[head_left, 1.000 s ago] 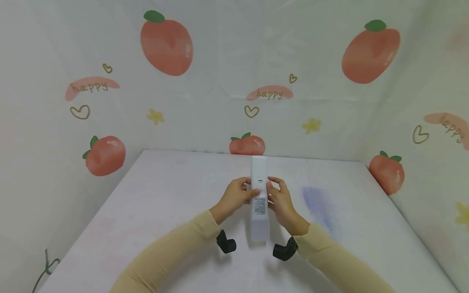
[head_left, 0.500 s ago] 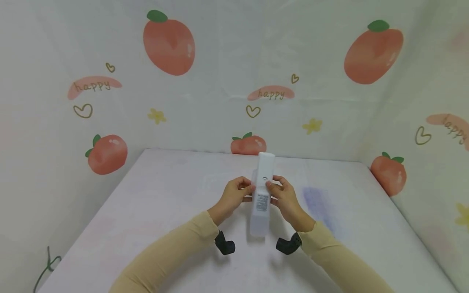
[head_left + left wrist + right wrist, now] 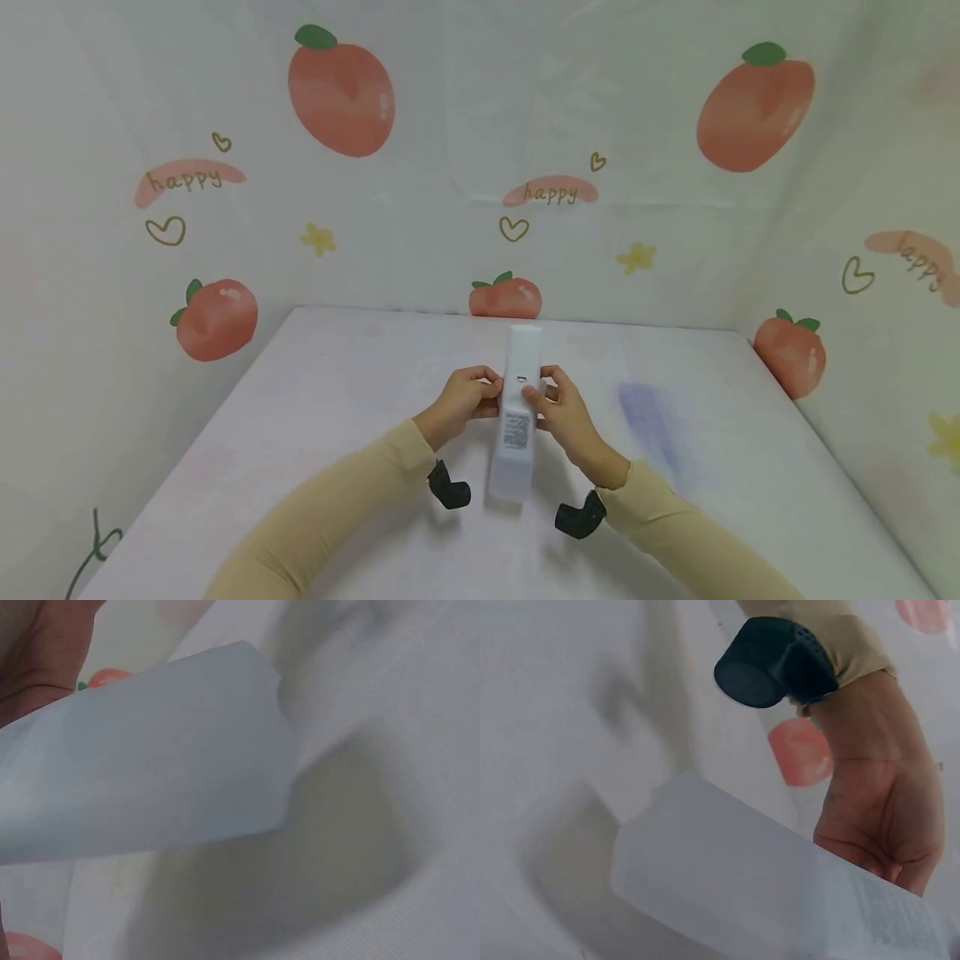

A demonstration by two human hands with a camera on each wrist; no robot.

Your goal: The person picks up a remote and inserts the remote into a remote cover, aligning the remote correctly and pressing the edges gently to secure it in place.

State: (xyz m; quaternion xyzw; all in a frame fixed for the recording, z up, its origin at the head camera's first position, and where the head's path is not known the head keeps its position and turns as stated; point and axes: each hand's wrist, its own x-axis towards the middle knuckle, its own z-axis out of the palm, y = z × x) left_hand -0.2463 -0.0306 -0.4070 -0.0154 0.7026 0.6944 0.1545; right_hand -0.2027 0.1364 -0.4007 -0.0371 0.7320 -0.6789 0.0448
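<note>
A long white device [image 3: 516, 421], with a printed label and a small slot on its face, is held between both hands over the table, its translucent lower end towards me. My left hand [image 3: 457, 404] has its curled fingertips at the device's left edge. My right hand [image 3: 567, 414] grips the right side, its thumb across the face near the slot. In the left wrist view the device's lower end [image 3: 172, 757] is raised off the cloth, over its shadow. The right wrist view shows the label side of the device [image 3: 772, 877] and my left hand [image 3: 881, 810] behind it. The fingertips behind the device are hidden.
A white cloth covers the table [image 3: 360, 358], with a bluish smudge [image 3: 651, 425] right of the hands. Behind hangs a white curtain [image 3: 442, 125] printed with peaches and hearts. Black cameras [image 3: 450, 487] sit at the wrists. A green cord [image 3: 97, 546] lies at far left.
The device swung right and up, then came back left and lower, now tilted with its top to the right. My left thumb has left its face; my right thumb has come onto it.
</note>
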